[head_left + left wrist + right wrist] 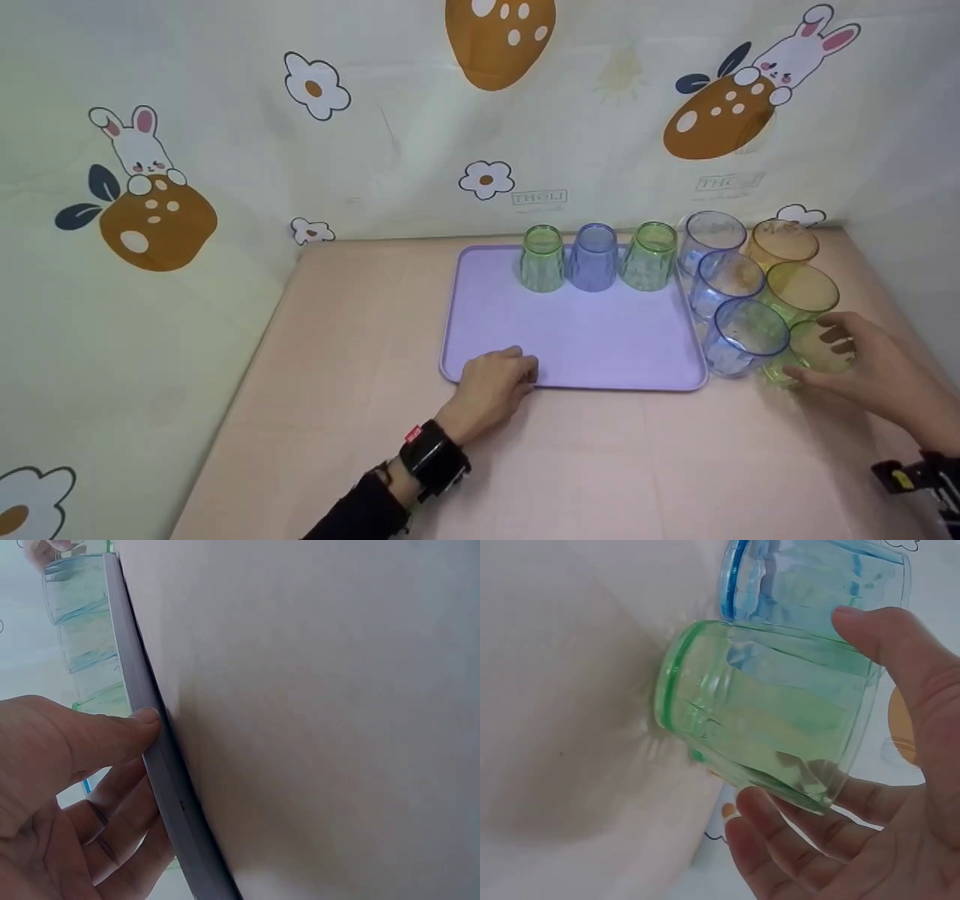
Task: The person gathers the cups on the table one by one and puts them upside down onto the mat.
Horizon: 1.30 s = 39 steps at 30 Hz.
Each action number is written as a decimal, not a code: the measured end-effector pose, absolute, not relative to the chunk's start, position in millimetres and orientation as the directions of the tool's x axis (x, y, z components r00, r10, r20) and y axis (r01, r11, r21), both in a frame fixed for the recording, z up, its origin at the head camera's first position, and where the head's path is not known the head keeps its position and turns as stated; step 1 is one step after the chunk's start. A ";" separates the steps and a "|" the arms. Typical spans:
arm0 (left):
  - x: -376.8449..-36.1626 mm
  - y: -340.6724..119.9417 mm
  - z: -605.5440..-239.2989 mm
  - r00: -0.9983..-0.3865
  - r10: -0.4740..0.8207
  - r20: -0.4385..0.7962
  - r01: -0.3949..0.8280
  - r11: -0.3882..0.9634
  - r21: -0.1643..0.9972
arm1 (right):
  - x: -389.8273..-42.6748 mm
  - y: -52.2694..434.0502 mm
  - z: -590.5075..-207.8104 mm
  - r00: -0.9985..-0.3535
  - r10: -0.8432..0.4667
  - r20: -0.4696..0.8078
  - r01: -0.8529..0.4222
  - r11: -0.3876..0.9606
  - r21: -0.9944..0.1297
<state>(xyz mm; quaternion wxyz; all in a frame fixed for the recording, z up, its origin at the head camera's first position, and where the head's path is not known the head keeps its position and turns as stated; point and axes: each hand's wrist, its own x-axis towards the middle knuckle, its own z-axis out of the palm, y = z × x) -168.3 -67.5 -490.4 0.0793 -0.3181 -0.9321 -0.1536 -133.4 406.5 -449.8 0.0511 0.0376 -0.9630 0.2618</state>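
Note:
My left hand (491, 386) holds the front rim of a lilac tray (585, 352). In the left wrist view its thumb (146, 720) lies on the rim's outer side, with the other fingers behind the rim. At the right, my right hand (877, 367) grips a clear green glass (772, 705), which stands mouth up on the table. The thumb is along one side of it and the fingers curve round the other. Right beside it stands a blue glass (742, 337). Along the tray's back edge two green glasses (541, 262) flank a blue one (594, 259), all upside down.
More mouth-up glasses crowd the tray's right side: a green glass (802, 292), a blue glass (724, 285), a pale blue glass (709, 244) and an amber glass (784, 244). Behind the pink table (360, 337) hangs a printed cloth (390, 165).

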 end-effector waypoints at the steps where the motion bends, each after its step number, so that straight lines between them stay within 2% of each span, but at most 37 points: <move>1: -168.3 -67.3 -490.1 -0.786 0.569 0.241 0.616 0.751 0.238 | -133.3 406.0 -448.3 -0.993 -0.050 0.110 -0.098 0.865 -0.492; 11: -167.6 -66.5 -490.1 -0.794 0.563 0.230 0.607 0.755 0.248 | -136.1 401.5 -438.4 -1.000 -0.018 0.000 -0.017 0.913 -0.408; 20: -168.4 -66.5 -490.8 -0.791 0.565 0.235 0.611 0.753 0.245 | -134.7 404.4 -443.0 -0.998 -0.038 0.053 -0.058 0.898 -0.436; 32: -167.4 -67.0 -489.7 -0.792 0.568 0.222 0.609 0.759 0.232 | -133.3 404.0 -442.5 -1.000 -0.001 0.020 -0.010 0.891 -0.454; 39: -168.0 -66.9 -489.6 -0.797 0.562 0.220 0.603 0.763 0.234 | -132.6 403.8 -443.1 -0.999 -0.019 0.036 -0.033 0.888 -0.460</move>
